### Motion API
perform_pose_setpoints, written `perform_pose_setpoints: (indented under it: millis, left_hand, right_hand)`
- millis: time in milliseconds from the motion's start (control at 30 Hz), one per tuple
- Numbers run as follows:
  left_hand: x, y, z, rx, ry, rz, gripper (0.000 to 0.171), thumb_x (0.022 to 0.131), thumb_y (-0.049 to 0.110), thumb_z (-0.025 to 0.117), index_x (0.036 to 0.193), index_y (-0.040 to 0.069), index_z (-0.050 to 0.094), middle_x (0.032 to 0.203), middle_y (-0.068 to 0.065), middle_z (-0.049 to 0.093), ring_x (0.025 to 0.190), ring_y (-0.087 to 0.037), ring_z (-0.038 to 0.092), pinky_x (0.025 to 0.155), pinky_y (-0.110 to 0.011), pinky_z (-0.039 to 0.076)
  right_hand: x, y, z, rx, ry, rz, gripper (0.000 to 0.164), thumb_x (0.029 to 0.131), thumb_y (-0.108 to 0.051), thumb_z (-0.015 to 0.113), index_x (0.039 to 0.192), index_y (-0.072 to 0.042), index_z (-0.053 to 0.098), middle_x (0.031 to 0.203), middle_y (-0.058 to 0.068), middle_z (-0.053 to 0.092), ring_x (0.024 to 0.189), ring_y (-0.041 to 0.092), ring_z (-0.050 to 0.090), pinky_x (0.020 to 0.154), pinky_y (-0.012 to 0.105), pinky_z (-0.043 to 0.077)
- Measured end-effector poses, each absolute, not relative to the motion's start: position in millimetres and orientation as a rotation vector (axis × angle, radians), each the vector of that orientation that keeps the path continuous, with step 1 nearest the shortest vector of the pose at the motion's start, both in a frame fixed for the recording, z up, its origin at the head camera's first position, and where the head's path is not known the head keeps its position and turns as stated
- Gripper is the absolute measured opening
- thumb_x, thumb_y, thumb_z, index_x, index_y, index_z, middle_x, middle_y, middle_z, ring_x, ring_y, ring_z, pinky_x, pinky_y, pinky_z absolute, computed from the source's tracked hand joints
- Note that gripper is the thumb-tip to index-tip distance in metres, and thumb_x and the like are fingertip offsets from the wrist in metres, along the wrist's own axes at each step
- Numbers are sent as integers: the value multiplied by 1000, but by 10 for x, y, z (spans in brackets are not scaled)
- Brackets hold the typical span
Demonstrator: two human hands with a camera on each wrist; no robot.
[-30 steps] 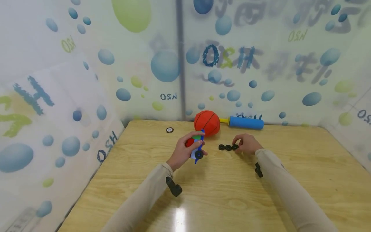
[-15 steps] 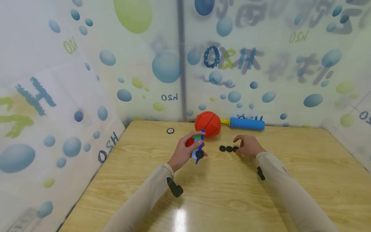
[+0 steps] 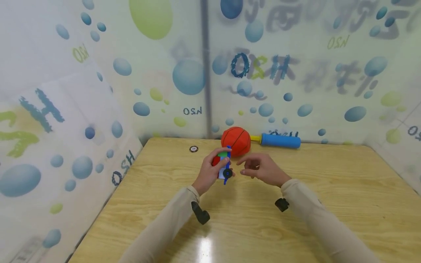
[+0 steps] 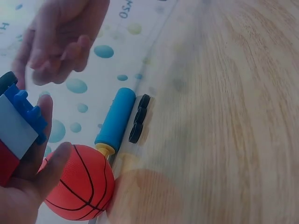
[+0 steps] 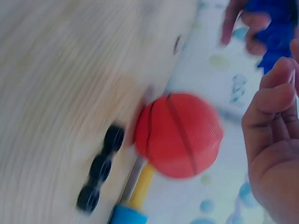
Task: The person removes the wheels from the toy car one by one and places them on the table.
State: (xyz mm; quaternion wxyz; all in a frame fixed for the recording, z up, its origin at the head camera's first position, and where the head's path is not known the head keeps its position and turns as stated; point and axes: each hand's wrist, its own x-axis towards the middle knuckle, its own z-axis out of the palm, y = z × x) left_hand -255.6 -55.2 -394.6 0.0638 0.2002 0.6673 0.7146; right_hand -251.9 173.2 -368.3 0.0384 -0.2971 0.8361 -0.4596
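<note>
My left hand (image 3: 208,168) grips a block-built toy car (image 3: 222,174) with red, white and green parts and a blue base. One black wheel (image 3: 227,173) sits on its near side. My right hand (image 3: 264,170) hovers just right of the car, fingers loosely bent, with nothing visible between thumb and fingers. In the right wrist view, the fingertips overlap the lower edge of the blue base (image 5: 278,39). Three loose black wheels (image 5: 100,168) lie in a row on the table; in the head view my right hand hides them.
A red toy basketball (image 3: 236,140) rests at the back of the wooden table (image 3: 256,226). Right of it lies a blue pump (image 3: 280,140) with a yellow end. A round black-and-white chip (image 3: 193,149) lies at the back left, near the patterned wall (image 3: 158,73).
My right hand has left the row of wheels and moved left, close to the toy car. My left hand keeps its grip on the car, almost in the same place.
</note>
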Motion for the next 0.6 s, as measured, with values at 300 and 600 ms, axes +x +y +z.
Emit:
perform_pose_setpoints:
  millis: [300, 600]
  left_hand:
    - [-2580, -518, -3970, 640, 2268, 2114, 32, 104, 22, 54, 135, 18, 58, 134, -16, 57, 100, -17, 60, 85, -29, 55]
    - [-2560, -501, -3961, 631, 2282, 2103, 31, 105, 23, 51, 135, 18, 60, 142, -3, 55, 106, -17, 58, 86, -27, 53]
  right_hand:
    - [-2415, 1472, -3708, -979, 2418, -1473, 30, 93, -11, 71, 122, -10, 66, 86, 12, 68, 61, 24, 66, 61, 45, 59]
    - [-2394, 1390, -3760, -964, 2376, -1488, 31, 96, -13, 67, 125, -4, 63, 84, 22, 65, 62, 33, 65, 53, 38, 53]
